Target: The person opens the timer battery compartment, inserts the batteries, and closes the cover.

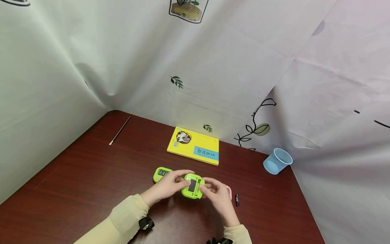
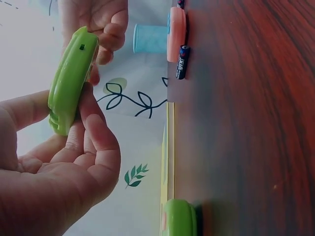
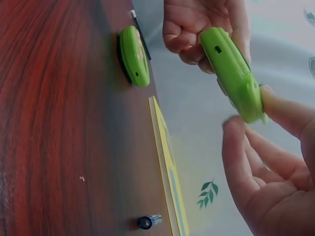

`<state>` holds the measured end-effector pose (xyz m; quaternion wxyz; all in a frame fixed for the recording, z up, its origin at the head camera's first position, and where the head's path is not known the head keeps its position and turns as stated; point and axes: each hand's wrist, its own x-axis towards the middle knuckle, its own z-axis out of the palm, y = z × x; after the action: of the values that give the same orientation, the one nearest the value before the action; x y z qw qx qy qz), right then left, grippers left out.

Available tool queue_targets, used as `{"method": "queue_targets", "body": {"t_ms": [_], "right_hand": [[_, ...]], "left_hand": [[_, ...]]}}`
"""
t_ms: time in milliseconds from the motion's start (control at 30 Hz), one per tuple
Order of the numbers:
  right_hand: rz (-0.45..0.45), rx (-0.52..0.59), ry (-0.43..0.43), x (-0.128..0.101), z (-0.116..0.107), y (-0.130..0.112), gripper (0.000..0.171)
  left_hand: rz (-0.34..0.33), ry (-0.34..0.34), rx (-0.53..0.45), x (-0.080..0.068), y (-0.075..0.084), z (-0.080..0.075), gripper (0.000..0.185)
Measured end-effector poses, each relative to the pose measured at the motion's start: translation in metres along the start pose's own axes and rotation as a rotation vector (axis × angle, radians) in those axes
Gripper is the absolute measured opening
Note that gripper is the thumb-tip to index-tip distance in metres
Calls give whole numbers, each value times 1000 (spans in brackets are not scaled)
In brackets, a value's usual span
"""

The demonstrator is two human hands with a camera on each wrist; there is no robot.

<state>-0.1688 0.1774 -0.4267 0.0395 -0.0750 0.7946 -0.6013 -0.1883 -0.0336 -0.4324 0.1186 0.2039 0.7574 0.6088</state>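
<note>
Stretching under everything is the dark wooden table [image 1: 91, 189]. At its far edge lies a yellow book [image 1: 193, 145], and off to my right a blue cup [image 1: 278, 161] is tipped on its side. Above the table, between both hands, I hold a green timer [image 1: 192, 186] with its back toward me. My left hand [image 1: 169, 185] curls fingers and thumb round its left edge, and my right hand [image 1: 217, 196] pinches the right edge. A second green timer [image 1: 161, 173] lies just beyond my left hand. A small battery [image 1: 237, 200] rests beside my right hand, next to a pink object [image 2: 176, 33].
</note>
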Motion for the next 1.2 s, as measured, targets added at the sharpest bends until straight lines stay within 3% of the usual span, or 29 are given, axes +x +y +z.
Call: {"method": "queue_targets", "body": {"t_ms": [167,467,900,1200], "right_hand": [[-51,24,37,-1,1,0,36],[-49,58,50,-1,-2,0,23],[-94,65,-37,-4,-7,8,24],[-6,2,-115,-8,-8,13,23]], "left_hand": [[-6,2,6,0,-1,0,44],[3,-3,7,1,-3,0,44],[8,15,18,-1,-5,-2,45],[12,20,54,-4,-3,-4,44]]}}
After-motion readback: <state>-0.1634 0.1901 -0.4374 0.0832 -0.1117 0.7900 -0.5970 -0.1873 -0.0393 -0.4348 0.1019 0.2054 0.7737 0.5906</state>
